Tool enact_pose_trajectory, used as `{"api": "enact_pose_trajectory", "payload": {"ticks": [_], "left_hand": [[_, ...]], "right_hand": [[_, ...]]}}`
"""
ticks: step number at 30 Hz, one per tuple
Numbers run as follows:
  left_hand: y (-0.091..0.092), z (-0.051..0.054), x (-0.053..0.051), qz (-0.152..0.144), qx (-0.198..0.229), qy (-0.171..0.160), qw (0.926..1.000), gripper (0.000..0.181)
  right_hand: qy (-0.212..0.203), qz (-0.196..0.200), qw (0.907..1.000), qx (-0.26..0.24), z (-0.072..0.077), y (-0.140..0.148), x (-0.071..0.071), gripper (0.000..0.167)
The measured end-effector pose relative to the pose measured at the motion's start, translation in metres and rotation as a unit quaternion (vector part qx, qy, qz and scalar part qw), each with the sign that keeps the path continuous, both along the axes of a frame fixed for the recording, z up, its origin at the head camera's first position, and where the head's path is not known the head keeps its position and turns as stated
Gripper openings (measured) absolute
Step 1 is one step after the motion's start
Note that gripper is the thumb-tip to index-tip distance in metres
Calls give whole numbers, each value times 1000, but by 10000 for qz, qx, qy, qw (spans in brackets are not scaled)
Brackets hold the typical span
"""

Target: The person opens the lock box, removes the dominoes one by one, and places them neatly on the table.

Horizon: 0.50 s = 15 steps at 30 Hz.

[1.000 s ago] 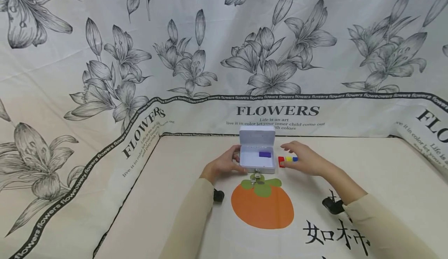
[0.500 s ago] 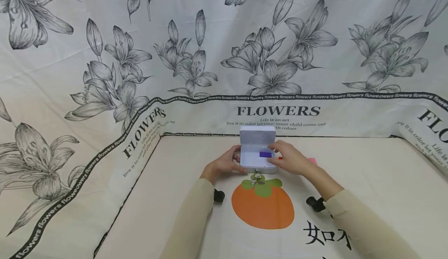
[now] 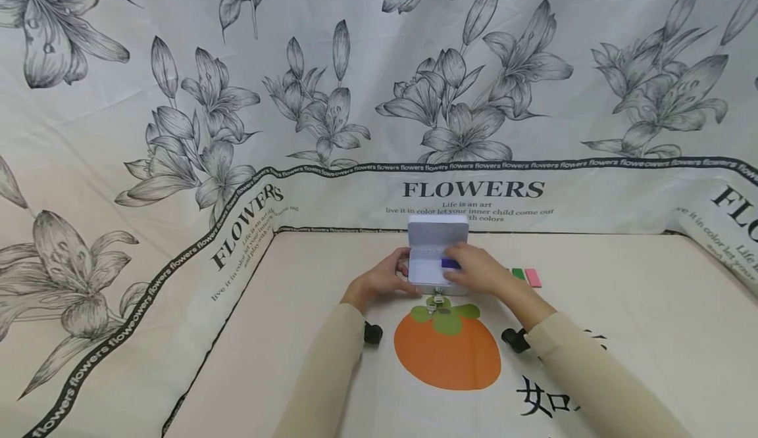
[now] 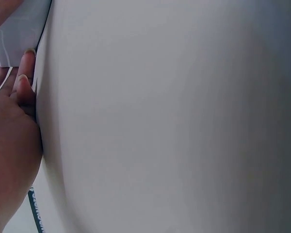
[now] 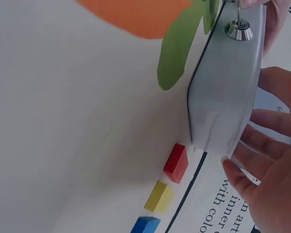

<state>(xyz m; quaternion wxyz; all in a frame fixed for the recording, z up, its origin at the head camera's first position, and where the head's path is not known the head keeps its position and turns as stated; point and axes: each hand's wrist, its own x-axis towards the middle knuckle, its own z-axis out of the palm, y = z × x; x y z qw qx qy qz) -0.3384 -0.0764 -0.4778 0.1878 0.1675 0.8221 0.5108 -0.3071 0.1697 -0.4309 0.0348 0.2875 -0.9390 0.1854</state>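
Observation:
A small white metal cash box (image 3: 438, 233) stands with its lid raised, and keys (image 3: 436, 300) hang at its front lock. My left hand (image 3: 383, 276) holds the box's left side, thumb at the front corner. Inside the box lies a purple block (image 3: 450, 263), partly covered by my right hand (image 3: 476, 269). In the right wrist view, that hand's extended fingers (image 5: 266, 144) reach over the box's rim; their tips are partly hidden inside. I see the box's side and several left fingers (image 4: 27, 65) in the left wrist view.
Right of the box, a red block (image 5: 176, 164), a yellow block (image 5: 159, 196) and a blue block (image 5: 146, 225) line up on the cloth. Farther right are a green block (image 3: 518, 273) and a pink block (image 3: 533, 278). A flower-printed curtain (image 3: 331, 129) rises behind.
My right hand has moved left from above the coloured blocks to the box and over the purple block. My left hand stays on the box. The green and pink blocks are now uncovered.

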Motion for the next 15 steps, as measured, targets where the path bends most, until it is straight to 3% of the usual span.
{"api": "enact_pose_trajectory", "payload": {"ticks": [9,15], "left_hand": [[1,-1,1,-24,108,-27,9999,98],[0,0,0,-34,80,-56,9999,98]], "right_hand": [[-133,-292,9967,748,-1,-13,-4,51],[-429,-526,9928,982,-1,-20,-7,58]]}}
